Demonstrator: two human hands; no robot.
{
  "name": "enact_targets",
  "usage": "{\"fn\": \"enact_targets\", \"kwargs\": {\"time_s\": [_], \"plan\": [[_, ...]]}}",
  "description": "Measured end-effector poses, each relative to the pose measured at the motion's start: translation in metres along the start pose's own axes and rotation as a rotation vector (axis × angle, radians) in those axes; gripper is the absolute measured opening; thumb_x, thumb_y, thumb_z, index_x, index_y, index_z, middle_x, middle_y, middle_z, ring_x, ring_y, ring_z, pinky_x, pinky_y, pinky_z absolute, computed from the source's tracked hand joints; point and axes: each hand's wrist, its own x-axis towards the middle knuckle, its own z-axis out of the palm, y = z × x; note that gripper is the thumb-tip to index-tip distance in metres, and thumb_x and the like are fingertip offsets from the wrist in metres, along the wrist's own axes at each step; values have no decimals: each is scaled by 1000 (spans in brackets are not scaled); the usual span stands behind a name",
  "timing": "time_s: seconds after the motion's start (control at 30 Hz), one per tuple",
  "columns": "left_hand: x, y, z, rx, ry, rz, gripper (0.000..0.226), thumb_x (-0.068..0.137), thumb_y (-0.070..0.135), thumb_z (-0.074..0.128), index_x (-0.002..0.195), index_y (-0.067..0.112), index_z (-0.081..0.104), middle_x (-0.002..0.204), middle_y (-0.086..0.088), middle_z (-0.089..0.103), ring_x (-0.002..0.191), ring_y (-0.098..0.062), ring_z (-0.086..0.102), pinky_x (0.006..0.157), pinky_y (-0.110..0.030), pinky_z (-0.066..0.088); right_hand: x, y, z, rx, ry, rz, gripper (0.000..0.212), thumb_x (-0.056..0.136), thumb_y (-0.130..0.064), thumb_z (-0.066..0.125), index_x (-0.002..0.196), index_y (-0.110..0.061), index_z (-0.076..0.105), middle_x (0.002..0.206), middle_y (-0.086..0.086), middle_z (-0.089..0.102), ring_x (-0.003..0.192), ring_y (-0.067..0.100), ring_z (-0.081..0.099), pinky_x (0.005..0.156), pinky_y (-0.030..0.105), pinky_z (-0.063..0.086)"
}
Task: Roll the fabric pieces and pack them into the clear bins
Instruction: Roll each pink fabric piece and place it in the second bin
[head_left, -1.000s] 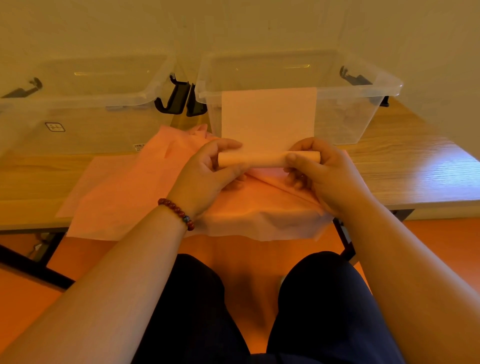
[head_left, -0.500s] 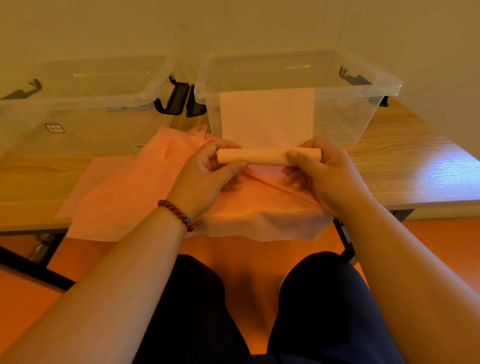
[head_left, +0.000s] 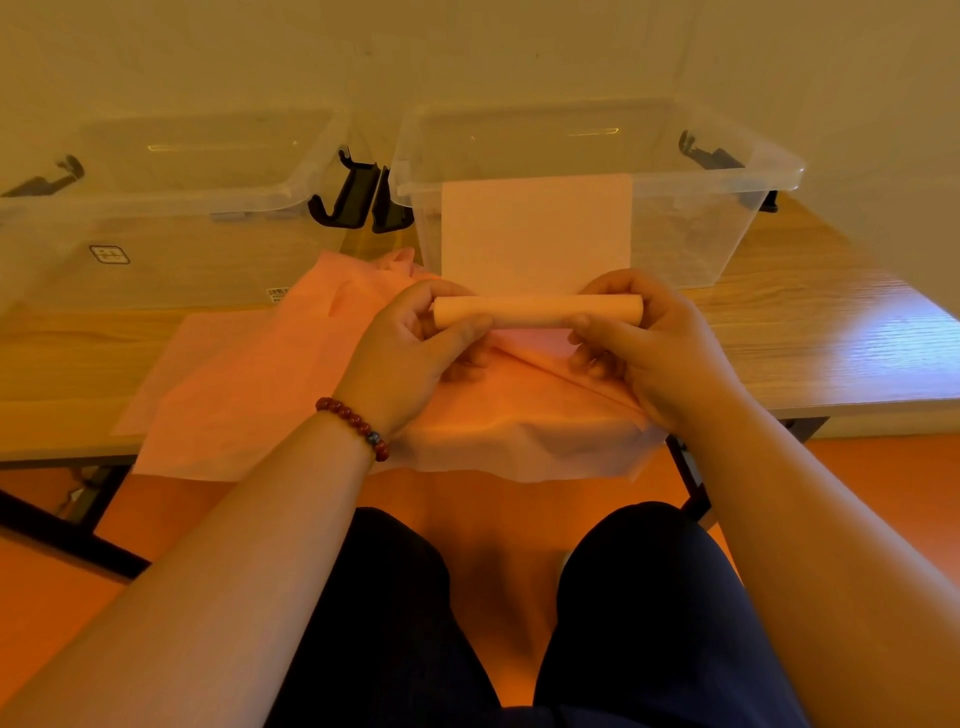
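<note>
Both your left hand (head_left: 410, 353) and your right hand (head_left: 657, 348) curl round the ends of the pink fabric roll (head_left: 535, 310), whose loose part leans on the right clear bin (head_left: 691, 244).

Wood table (head_left: 831, 353) w/ black legs (head_left: 67, 540), orange floor (head_left: 883, 478).

Left bin (head_left: 171, 249) beside right bin (head_left: 691, 234) — fabric pile (head_left: 249, 384) before them, apparently touching.
</note>
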Motion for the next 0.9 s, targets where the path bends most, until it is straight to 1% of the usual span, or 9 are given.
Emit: {"fn": "enact_targets", "kwargs": {"time_s": [0.07, 0.1, 0.2, 0.27, 0.33, 0.53, 0.63, 0.8, 0.9], "plan": [[1, 0, 0, 10, 9, -1, 6, 91, 17, 61, 95, 20, 59, 69, 5, 70, 63, -9, 66, 58, -22, 54, 1, 0, -1, -7, -9, 2, 32, 81, -8, 74, 103, -26, 60, 73, 2, 70, 67, 22, 68, 59, 28, 54], [1, 0, 0, 9, 10, -2, 5, 91, 17, 60, 95, 20, 58, 68, 6, 70, 63, -9, 66, 58, -22, 54, 1, 0, 0, -15, -7, 0, 31, 81, -6, 74, 101, -26, 60, 73, 1, 70, 67, 21, 68, 59, 27, 54], [1, 0, 0, -29, 4, -1, 19, 88, 12, 63, 100, 26, 57, 74, 7, 71, 65, -9, 67, 59, -23, 56, 0, 0, 1, -17, 4, -18, 17, 87, -8, 69, 92, -21, 59, 71, 2, 69, 63, 18, 67, 55, 25, 51], [1, 0, 0, -36, -10, 8, 28, 86, 8, 65, 104, 28, 56, 78, 6, 72, 68, -10, 68, 60, -25, 57, 0, 0, 2, -14, 31, -23, 10, 89, -12, 66, 90, -19, 59, 68, 3, 69, 61, 18, 67, 54, 25, 51], [0, 1, 0, -15, -17, 16, 25, 88, 8, 62, 104, 27, 57, 76, 7, 72, 66, -9, 68, 59, -23, 56, 0, 0, 2, -6, 41, -19, 8, 90, -14, 65, 91, -17, 58, 67, 3, 68, 60, 19, 67, 53, 25, 50], [-1, 3, 1, 43, -44, 26, 15, 92, 16, 58, 105, 25, 59, 74, 11, 71, 66, -7, 67, 58, -19, 54, -1, -3, 1, -41, 4, -3, 26, 84, -6, 72, 101, -19, 58, 75, 7, 69, 67, 21, 68, 60, 27, 54], [-1, 2, 1, 55, -32, 27, 14, 90, 16, 60, 103, 21, 59, 71, 10, 71, 64, -6, 66, 57, -19, 54, -1, -3, 1, 8, 1, 18, 29, 83, -9, 72, 104, -23, 57, 74, 8, 71, 67, 23, 68, 59, 29, 53], [-1, 1, 2, 62, -20, 24, 11, 97, 19, 51, 99, 24, 60, 68, 8, 70, 63, -6, 65, 57, -19, 53, -1, -3, 1, 134, 18, 40, 13, 93, -10, 60, 102, -19, 56, 72, 8, 69, 60, 22, 65, 54, 27, 51], [-1, 1, 2, 61, -14, 19, 15, 100, 21, 46, 99, 26, 60, 68, 9, 69, 63, -5, 65, 56, -19, 53, -2, -4, 2, 155, 17, 46, 12, 96, -8, 54, 102, -18, 59, 73, 8, 68, 59, 22, 65, 53, 26, 50]]}}
